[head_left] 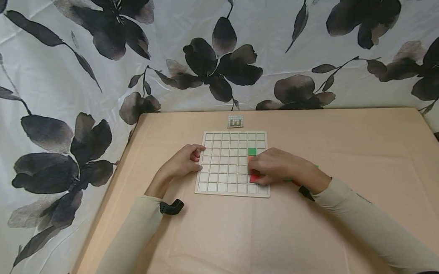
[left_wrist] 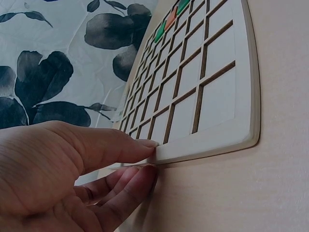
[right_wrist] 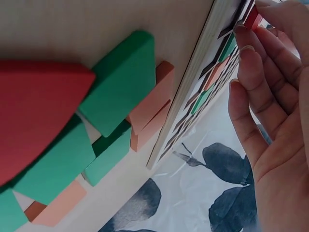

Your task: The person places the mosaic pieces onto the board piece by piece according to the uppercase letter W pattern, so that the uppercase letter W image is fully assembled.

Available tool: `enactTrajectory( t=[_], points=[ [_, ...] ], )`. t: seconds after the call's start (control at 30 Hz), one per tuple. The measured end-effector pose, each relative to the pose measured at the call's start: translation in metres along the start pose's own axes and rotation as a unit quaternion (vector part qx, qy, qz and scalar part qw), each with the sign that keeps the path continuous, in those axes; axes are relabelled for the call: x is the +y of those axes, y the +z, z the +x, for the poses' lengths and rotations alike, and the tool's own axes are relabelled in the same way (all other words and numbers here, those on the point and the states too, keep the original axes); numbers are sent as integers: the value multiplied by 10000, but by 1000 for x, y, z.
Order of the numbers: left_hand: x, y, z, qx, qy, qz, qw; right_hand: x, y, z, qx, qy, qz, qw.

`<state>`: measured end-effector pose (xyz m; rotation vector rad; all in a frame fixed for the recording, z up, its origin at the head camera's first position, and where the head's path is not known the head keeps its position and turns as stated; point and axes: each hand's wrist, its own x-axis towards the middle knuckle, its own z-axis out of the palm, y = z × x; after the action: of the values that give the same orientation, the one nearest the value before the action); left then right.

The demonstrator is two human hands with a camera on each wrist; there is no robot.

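Observation:
A pale square grid board (head_left: 221, 193) lies on the table. My left hand (head_left: 183, 160) grips its left edge, the thumb (left_wrist: 140, 150) on the rim and the other fingers curled beside it. Over the board's right side, my right hand (head_left: 276, 167) pinches a red tile (right_wrist: 252, 19) between thumb and fingertips, low over the grid or touching it. Farther up that column sit a green tile (head_left: 251, 151) and an orange tile (head_left: 250, 159). A second green tile (left_wrist: 183, 6) shows in the left wrist view; the right hand hides it from the head camera.
Loose red (right_wrist: 38, 111), green (right_wrist: 120, 82) and orange tiles (right_wrist: 60, 205) lie piled right of the board, mostly hidden under my right wrist in the head view. A small patterned card (head_left: 235, 121) lies behind the board. Flowered cloth (head_left: 174, 17) hangs beyond the table.

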<state>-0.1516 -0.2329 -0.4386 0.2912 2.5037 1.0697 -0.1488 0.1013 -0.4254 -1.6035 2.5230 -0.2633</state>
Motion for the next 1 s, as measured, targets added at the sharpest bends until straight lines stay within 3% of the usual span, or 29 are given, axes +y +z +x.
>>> enactTrajectory(
  t=[0.63,1.0],
  points=[
    [2,0,0,3,28,-16,10000,0,2,3,320,-380,-264,9984],
    [1,0,0,8,-31,-25,10000,1,3,4,276,-419,-340,9982]
  ],
)
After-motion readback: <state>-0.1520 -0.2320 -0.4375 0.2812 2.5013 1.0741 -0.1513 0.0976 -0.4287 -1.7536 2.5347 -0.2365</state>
